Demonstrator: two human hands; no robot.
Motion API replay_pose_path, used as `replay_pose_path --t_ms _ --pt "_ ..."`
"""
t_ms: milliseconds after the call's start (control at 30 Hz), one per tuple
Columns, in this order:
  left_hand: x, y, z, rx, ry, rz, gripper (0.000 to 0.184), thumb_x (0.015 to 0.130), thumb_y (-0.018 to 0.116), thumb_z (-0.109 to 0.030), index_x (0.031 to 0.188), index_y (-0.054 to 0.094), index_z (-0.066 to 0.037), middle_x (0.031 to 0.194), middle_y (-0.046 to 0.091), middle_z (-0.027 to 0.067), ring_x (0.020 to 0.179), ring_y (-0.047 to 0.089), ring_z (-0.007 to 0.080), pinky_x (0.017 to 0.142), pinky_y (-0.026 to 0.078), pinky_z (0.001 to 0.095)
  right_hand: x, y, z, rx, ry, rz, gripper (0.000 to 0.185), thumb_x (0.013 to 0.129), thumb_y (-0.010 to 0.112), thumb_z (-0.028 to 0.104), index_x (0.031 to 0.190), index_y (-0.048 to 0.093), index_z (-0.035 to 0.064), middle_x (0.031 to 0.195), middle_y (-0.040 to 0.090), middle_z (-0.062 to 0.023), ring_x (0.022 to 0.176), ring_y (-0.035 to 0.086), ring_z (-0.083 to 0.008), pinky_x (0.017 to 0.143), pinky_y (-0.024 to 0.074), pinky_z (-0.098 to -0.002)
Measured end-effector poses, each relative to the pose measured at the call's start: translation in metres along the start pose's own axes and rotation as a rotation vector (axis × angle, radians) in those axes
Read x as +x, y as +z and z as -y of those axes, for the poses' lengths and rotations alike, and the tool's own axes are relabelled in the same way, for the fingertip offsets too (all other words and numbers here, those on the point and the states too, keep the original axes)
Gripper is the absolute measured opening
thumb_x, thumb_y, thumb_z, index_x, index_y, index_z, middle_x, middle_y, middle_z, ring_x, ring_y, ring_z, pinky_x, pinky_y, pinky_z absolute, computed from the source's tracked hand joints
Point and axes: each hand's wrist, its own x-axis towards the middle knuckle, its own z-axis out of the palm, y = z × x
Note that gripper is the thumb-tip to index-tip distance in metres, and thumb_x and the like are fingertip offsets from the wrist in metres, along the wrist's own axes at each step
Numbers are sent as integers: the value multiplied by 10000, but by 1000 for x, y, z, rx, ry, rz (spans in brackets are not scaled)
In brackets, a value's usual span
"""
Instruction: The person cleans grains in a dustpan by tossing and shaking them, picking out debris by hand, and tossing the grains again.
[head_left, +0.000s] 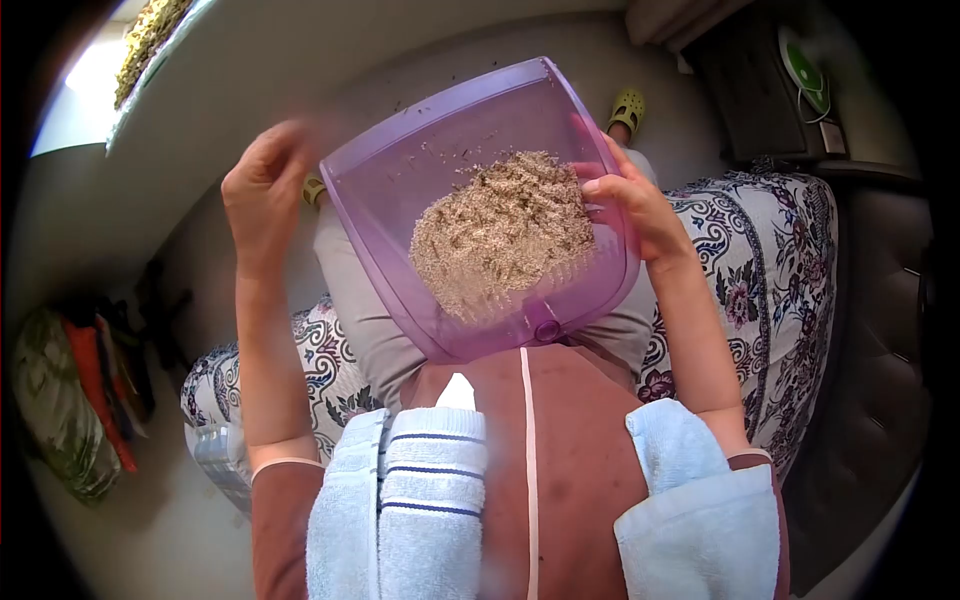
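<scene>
A translucent purple plastic container (370, 195) rests tilted over my lap. Inside it lies a heap of small beige grains or seeds (505, 235) mixed with dark bits, and a few specks are scattered on the wall beyond the heap. My right hand (640, 205) grips the container's right side, thumb inside near the heap and fingers partly behind the wall. Raised beside the container's left edge, apart from it, is my left hand (268, 180). Its fingers are curled together, with the tips blurred; whatever they may hold is too unclear to name.
Under me is a seat with a patterned cover (745, 240). A green and white iron (803, 70) stands on a dark surface at upper right. Light blue towels (432, 500) hang over my front. Bags (65, 400) lie at left, and a bright sill with yellowish bits (145, 50) is at upper left.
</scene>
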Motion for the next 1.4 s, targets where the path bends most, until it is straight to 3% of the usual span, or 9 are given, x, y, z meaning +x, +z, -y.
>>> replay_pose_path --t_ms 100,133,267,367,667,767,1133,1267,1400 --pt "-25 -10 46 1446 266 -233 225 867 663 -174 1030 696 -23 1222 582 209 1130 560 277 930 465 373 0 -11 -5 -2 -69 7 729 787 558 24 1462 325 173 1196 513 -97 1005 550 -151 873 475 -276" --pt "-40 -11 70 967 159 -84 283 854 655 -230 1037 681 -15 1366 403 273 1230 445 371 1035 355 423 2 -17 -10 1 -106 15 738 780 557 30 1463 323 182 1209 507 -103 1019 549 -159 880 475 -284" --pt "-88 65 68 -833 -555 -1 410 925 608 -322 1233 565 -56 1359 458 127 1220 475 228 1059 324 374 5 -29 -23 13 -214 42 774 747 560 38 1466 310 178 1217 513 -110 1062 544 -180 902 470 -310" --pt "-123 95 44 -1553 -624 92 448 937 586 -338 1246 533 -18 1329 483 109 1227 462 216 1077 308 380 -2 -26 -40 -59 -254 55 814 731 577 59 1478 277 182 1252 499 -125 1087 541 -209 915 465 -340" --pt "-84 103 70 -1032 -422 -362 572 979 387 -506 1312 453 -46 1215 524 138 1122 523 247 1023 404 380 19 3 -40 7 -225 10 790 730 558 19 1466 311 165 1233 511 -107 1106 518 -192 959 425 -312" --pt "-84 79 20 -1347 -536 2 666 950 381 -585 1342 409 -48 1200 523 140 1105 522 238 1002 411 390 39 -7 -39 58 -203 51 800 734 551 39 1477 291 182 1254 505 -126 1121 515 -210 962 425 -326" --pt "-75 72 92 -1383 -802 33 733 914 337 -656 1340 436 -68 1192 547 131 1086 536 248 962 415 366 45 53 -48 -223 -225 -154 721 782 554 99 1461 318 147 1298 491 -150 1162 503 -242 991 394 -354" --pt "-68 120 27 -711 -770 -235 789 873 364 -706 1303 462 -52 1177 549 115 1099 513 244 958 392 368 63 -22 -23 -72 53 -92 797 753 579 159 1485 265 209 1197 534 -158 1030 576 -276 901 463 -390" --pt "-82 130 18 -1052 -872 -218 740 895 370 -671 1282 461 -46 1149 550 127 1044 525 237 921 417 363 57 -38 -30 -13 21 -63 775 749 587 127 1470 307 167 1208 532 -155 1064 558 -234 945 437 -364"
